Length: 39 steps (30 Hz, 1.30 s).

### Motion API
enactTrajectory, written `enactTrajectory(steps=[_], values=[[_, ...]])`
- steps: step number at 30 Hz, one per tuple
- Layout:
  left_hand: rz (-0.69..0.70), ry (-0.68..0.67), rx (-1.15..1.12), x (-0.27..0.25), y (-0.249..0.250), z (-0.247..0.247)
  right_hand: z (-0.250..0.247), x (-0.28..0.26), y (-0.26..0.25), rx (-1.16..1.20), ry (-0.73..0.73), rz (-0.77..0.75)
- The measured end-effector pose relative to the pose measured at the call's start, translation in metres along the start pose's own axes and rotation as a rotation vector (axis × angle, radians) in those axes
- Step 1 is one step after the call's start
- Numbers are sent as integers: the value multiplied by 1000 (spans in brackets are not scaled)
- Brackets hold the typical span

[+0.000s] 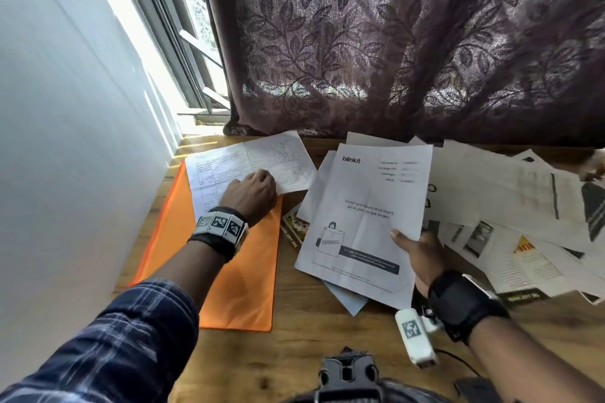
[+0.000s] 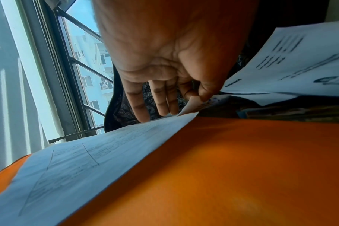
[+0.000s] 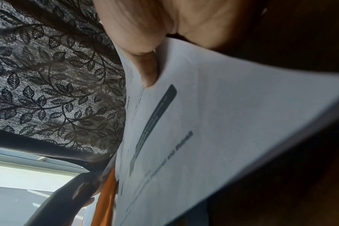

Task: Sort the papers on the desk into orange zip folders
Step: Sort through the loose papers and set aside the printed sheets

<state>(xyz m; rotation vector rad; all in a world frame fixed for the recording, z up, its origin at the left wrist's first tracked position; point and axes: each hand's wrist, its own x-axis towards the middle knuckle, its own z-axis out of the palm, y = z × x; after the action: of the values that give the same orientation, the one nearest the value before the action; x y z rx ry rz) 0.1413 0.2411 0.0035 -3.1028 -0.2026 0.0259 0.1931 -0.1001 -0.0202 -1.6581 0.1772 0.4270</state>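
Observation:
An orange zip folder [image 1: 235,271] [image 2: 242,168] lies flat at the desk's left, its edge also showing in the right wrist view [image 3: 105,198]. A printed sheet with tables [image 1: 229,163] [image 2: 87,160] rests across its far end. My left hand [image 1: 262,181] [image 2: 195,96] is on that sheet, thumb and forefinger pinching its right edge, the other fingers straight on the paper. My right hand [image 1: 409,245] grips a few sheets topped by a "blinkit" page [image 1: 366,206] [image 3: 222,122] at the lower right corner, thumb [image 3: 147,71] on top, lifted off the desk.
Several loose papers and flyers [image 1: 523,222] are spread over the desk's right side. A small booklet [image 1: 296,226] lies between folder and held sheets. A leaf-patterned curtain [image 1: 393,42] hangs behind the wooden desk [image 1: 311,337]; a wall [image 1: 65,108] and window [image 1: 183,26] bound the left.

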Motion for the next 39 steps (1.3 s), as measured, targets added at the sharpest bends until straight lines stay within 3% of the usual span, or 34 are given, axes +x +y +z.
enactTrajectory(steps=[9,12,18,26,30,35,37,39], values=[[-216,116,-278,-1,-32,-25,1,8,10,-24,-3,30],[-162,137,-336,-3,-11,-31,2,10,13,-17,-15,73],[30,131,-463,-10,82,-30,7,2,8,-53,-74,29],[24,-9,-628,-5,170,-23,7,-4,2,-99,-52,-28],[84,-44,-602,-8,186,-27,5,-5,1,-83,-49,23],[313,-61,-657,-10,183,-16,9,-7,-7,-94,-43,-17],[297,0,-665,-10,170,-9,8,-6,-7,-28,-68,-11],[179,74,-672,-9,151,-4,5,-4,-4,-37,-85,-13]])
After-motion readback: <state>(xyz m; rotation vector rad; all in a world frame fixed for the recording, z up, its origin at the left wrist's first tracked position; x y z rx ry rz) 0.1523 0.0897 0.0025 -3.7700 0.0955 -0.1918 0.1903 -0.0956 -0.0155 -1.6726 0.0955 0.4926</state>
